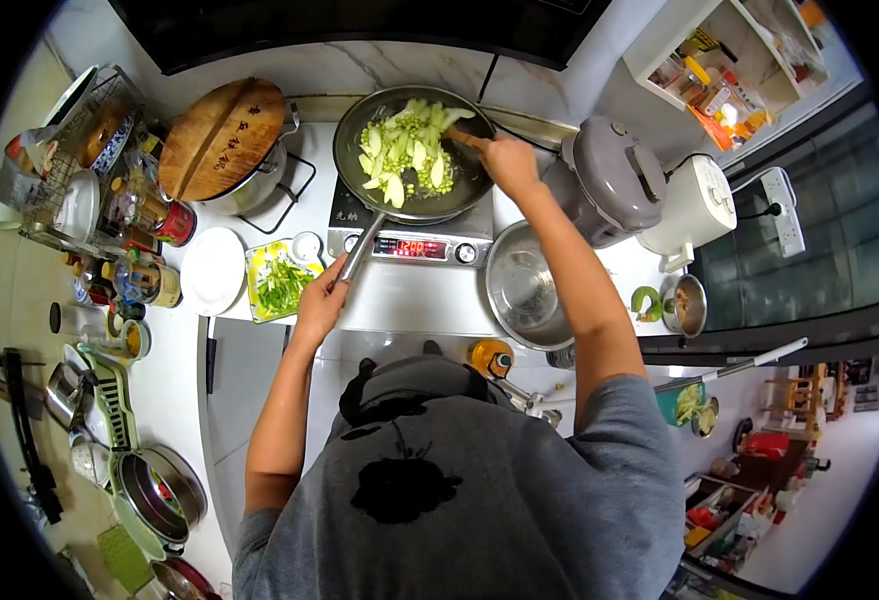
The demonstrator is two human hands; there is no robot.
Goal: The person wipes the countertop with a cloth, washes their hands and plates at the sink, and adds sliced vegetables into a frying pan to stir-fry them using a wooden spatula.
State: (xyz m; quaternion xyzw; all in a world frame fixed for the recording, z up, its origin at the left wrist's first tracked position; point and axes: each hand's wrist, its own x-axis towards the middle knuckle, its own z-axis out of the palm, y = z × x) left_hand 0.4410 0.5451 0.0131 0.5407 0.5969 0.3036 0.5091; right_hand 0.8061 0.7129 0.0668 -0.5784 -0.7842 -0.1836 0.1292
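A dark frying pan [360,190] rests on the induction cooker [415,248], whose red display is lit. Green slices and small green pieces [405,145] lie in the pan. My left hand [325,297] is closed around the pan handle [365,247]. At the pan's right side, my right hand [508,163] grips a wooden spatula [466,137], its blade end among the greens. Left of the cooker sits a yellow-patterned tray of chopped green pieces [282,285], with a small white dish [306,247] at its corner.
A lidded pot [240,185] and a white plate [213,271] stand to the left. On the right are a metal bowl [525,285], a grey pressure cooker [615,180], a white appliance [695,205] and a small metal bowl [687,305]. Bottles [145,280] line the left counter.
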